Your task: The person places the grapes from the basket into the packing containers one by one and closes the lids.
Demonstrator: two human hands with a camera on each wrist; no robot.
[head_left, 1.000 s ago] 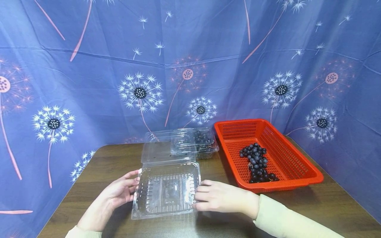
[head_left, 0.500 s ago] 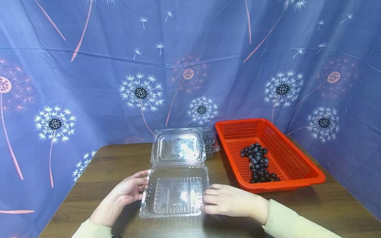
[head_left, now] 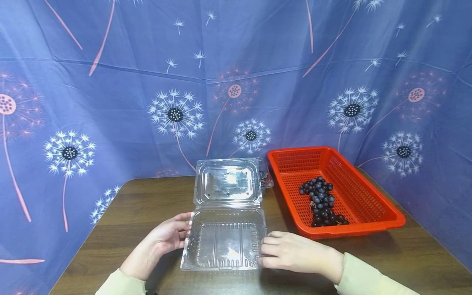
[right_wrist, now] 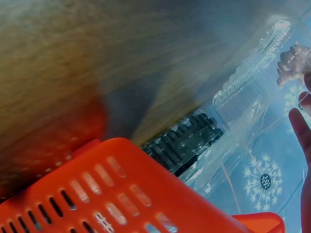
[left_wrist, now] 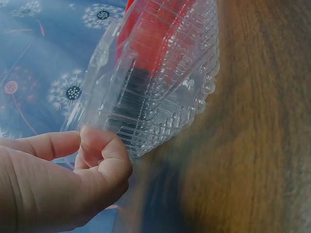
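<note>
1. My left grip (head_left: 167, 237) pinches the left rim of the clear container (head_left: 226, 239); my right grip (head_left: 282, 250) curls at its right rim, thumb hidden. Thin plastic could buckle if I squeeze unevenly.
2. The container is between my hands, at the near side of the bench (head_left: 147, 200); I can't tell whether its base touches. Releasing one side first might drop a corner.
3. Its lid (head_left: 228, 182), folded back, might flop forward if jolted.
4. Pushing farther back could knock the second box (head_left: 267, 180).
5. A wide rightward swing might bump the red basket (head_left: 354, 229) holding dark grapes (head_left: 320, 200).
</note>
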